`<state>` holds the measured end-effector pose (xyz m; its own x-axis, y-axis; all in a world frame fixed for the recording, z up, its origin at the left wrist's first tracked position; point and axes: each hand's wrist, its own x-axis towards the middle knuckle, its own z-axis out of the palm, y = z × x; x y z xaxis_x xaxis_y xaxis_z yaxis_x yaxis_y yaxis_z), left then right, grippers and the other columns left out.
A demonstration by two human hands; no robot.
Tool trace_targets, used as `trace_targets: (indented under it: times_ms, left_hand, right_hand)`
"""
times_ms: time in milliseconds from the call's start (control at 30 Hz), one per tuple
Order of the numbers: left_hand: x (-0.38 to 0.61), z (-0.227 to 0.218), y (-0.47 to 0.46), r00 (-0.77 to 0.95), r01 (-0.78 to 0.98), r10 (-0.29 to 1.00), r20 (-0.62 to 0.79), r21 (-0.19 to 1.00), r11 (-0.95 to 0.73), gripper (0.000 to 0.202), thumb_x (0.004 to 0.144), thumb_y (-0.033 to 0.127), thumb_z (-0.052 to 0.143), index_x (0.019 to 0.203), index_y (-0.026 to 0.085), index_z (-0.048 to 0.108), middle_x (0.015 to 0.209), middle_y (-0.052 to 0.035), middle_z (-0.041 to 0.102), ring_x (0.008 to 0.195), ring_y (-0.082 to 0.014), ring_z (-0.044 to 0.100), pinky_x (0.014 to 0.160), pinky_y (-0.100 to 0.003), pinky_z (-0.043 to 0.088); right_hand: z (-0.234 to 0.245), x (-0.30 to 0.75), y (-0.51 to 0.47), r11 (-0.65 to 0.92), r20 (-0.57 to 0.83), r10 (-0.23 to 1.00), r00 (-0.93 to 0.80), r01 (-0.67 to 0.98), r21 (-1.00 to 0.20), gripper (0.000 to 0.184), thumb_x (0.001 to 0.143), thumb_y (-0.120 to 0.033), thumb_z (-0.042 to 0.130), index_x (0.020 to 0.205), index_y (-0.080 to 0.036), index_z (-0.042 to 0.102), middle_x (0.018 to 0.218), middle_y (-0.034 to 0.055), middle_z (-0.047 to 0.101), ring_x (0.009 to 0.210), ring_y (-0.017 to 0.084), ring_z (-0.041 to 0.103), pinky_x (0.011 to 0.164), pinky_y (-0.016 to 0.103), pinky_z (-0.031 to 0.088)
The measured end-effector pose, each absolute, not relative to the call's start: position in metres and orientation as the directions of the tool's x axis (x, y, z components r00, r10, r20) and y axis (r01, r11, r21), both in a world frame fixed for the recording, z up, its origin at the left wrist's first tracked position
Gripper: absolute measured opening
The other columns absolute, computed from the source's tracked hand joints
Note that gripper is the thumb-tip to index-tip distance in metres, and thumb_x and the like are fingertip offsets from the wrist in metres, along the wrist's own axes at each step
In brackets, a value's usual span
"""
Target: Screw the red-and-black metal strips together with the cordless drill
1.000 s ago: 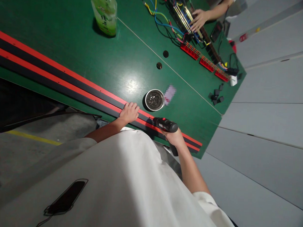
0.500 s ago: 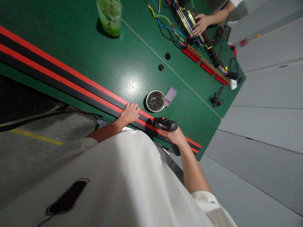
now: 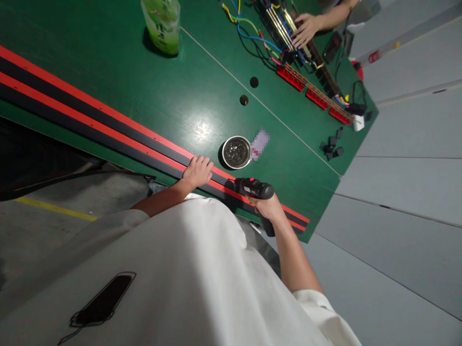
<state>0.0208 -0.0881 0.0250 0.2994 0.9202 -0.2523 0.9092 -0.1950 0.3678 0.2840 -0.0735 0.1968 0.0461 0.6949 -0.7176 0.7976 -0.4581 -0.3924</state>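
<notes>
Two long red and black strips (image 3: pixel 120 135) lie side by side along the near edge of the green table. My left hand (image 3: pixel 198 172) is closed over them, its fingers curled across the top. To its right, my right hand (image 3: pixel 269 207) grips a black cordless drill (image 3: pixel 255 188) by the handle. The drill lies almost level, its thin bit pointing left at the strips, close to my left hand. Whether the bit touches a screw is too small to tell. Just beyond the strips stands a round metal bowl (image 3: pixel 236 153) of small dark screws.
A blurred-out card-like item (image 3: pixel 260 145) lies beside the bowl. Farther back are a green drink bag (image 3: pixel 162 24), two table holes, and small black parts (image 3: pixel 332 145). At the far side, another person's hand (image 3: pixel 306 30) rests on a wired assembly (image 3: pixel 283 31) near red blocks (image 3: pixel 317 99).
The view has shifted slightly. Both my hands and the drill hold almost the same place at the strips.
</notes>
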Motion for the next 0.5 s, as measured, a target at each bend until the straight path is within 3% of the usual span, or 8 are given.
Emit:
trace_targets:
  times_ms: [333,500]
  left_hand:
    - [0.021,0.024,-0.088,0.292,0.91,0.919,-0.265,0.372,-0.182,0.028,0.099,0.025,0.048,0.118,0.018,0.068,0.121,-0.0197,0.065,0.117,-0.0375,0.055,0.094,-0.052,0.038]
    - [0.021,0.022,-0.088,0.288,0.905,0.924,-0.253,0.386,-0.177,0.026,0.099,0.025,0.048,0.117,0.018,0.067,0.121,-0.0198,0.064,0.118,-0.0376,0.055,0.095,-0.051,0.038]
  right_hand:
    - [0.188,0.29,-0.076,-0.417,-0.637,0.77,0.032,0.782,-0.464,0.025,0.07,-0.039,0.086,0.086,-0.024,0.073,0.069,0.0011,0.071,0.067,0.023,0.067,0.056,0.031,0.05]
    - [0.185,0.291,-0.077,-0.391,-0.616,0.787,0.042,0.806,-0.444,0.029,0.07,-0.037,0.087,0.092,-0.025,0.072,0.08,0.0041,0.075,0.076,0.026,0.071,0.059,0.032,0.051]
